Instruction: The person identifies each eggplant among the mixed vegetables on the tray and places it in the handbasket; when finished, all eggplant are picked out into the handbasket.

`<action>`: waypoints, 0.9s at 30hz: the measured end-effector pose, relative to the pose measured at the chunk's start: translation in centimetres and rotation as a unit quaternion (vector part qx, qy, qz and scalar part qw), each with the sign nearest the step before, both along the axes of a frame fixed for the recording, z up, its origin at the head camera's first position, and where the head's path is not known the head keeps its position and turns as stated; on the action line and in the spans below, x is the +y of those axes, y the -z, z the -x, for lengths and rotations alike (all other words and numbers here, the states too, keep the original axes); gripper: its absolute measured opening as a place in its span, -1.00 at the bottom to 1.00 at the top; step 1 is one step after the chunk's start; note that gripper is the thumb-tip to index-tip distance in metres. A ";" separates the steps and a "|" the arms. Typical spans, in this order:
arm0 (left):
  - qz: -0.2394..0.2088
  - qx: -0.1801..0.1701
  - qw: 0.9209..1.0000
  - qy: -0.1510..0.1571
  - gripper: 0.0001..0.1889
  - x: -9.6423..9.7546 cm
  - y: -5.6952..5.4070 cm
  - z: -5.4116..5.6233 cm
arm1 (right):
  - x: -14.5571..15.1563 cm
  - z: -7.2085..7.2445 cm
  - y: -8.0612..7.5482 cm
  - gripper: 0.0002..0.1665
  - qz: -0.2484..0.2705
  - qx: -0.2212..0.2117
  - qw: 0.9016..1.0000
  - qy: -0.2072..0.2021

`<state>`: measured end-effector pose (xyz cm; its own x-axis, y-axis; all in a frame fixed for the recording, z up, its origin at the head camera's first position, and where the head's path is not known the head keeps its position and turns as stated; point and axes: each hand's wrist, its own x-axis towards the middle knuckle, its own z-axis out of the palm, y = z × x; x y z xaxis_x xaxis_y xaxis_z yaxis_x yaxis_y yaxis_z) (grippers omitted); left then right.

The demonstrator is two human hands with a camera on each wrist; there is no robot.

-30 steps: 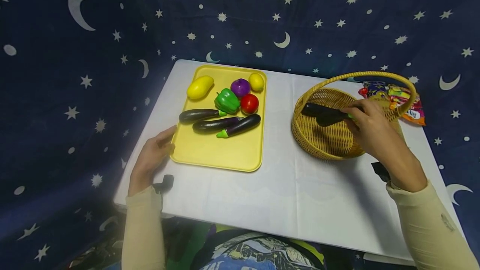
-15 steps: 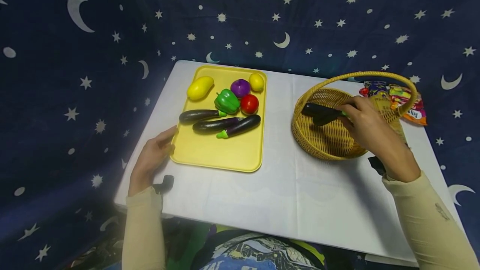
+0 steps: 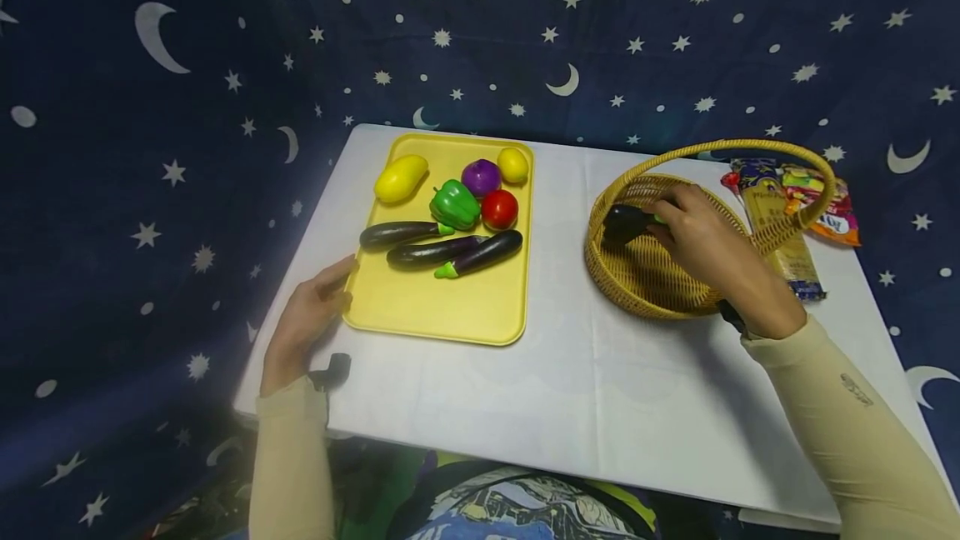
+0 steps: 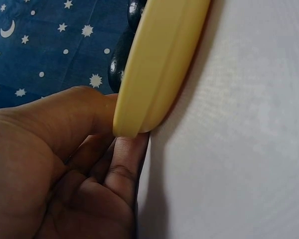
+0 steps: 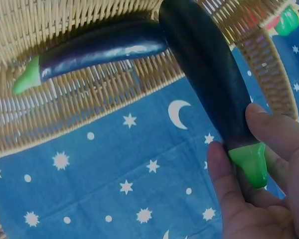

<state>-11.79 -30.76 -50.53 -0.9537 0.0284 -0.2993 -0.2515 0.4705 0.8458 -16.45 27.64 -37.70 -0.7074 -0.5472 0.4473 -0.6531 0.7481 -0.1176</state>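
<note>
My right hand [image 3: 708, 240] reaches into the wicker basket [image 3: 626, 302] and grips an eggplant [image 5: 209, 69] near its green stem, thumb on one side and fingers on the other. A second eggplant [image 5: 104, 47] lies against the basket wall, touching the end of the held one in the right wrist view. My left hand [image 3: 303, 323] is at the left edge of the yellow tray [image 3: 435, 307], fingertips right at the rim. In the left wrist view, part of the thumb is hidden behind the tray edge. Several eggplants [image 3: 405, 232] lie across the tray's middle.
The tray also bears a mango [image 3: 401, 178], a green pepper [image 3: 455, 205], a tomato [image 3: 499, 209], a purple round vegetable [image 3: 481, 178] and a lemon [image 3: 513, 165]. The basket's tall handle [image 3: 720, 144] arches over the right hand. Snack packets [image 3: 821, 202] lie behind the basket.
My right hand has moved left and deeper into the basket with the eggplant, uncovering more of the packets behind. The left hand and the tray stay put.
</note>
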 end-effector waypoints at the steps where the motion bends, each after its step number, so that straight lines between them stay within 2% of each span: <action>1: 0.000 0.001 1.000 0.001 -0.30 0.0 0.1 0.0 | 0.0 0.1 0.1 -0.64 0.000 -0.001 1.000 -0.003; 7: -0.009 -0.005 1.000 0.000 -0.30 0.1 0.2 -0.1 | 0.3 0.8 0.7 -0.70 -0.005 0.001 1.000 -0.012; 12: -0.004 0.007 1.000 0.001 -0.30 0.0 0.1 -0.1 | 0.9 1.3 0.3 -0.71 -0.041 -0.027 0.999 0.015; 16: -0.002 0.013 1.000 0.003 -0.31 -0.1 0.1 -0.1 | 1.2 1.7 -0.3 -0.70 -0.094 -0.057 0.993 0.043; 23: 0.010 0.029 0.999 0.018 -0.29 -0.3 0.4 0.0 | 1.1 2.2 -0.7 -0.74 -0.133 -0.086 0.986 0.055; 27: 0.020 0.029 0.999 0.016 -0.30 -0.2 0.3 0.1 | 1.0 2.4 -1.0 -0.72 -0.174 -0.113 0.975 0.078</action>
<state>-11.87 -31.00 -50.81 -0.9683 0.0478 -0.2451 -0.1873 0.5102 0.8394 -18.83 28.63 -36.69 -0.8534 -0.5156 0.0758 -0.5146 0.8567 0.0338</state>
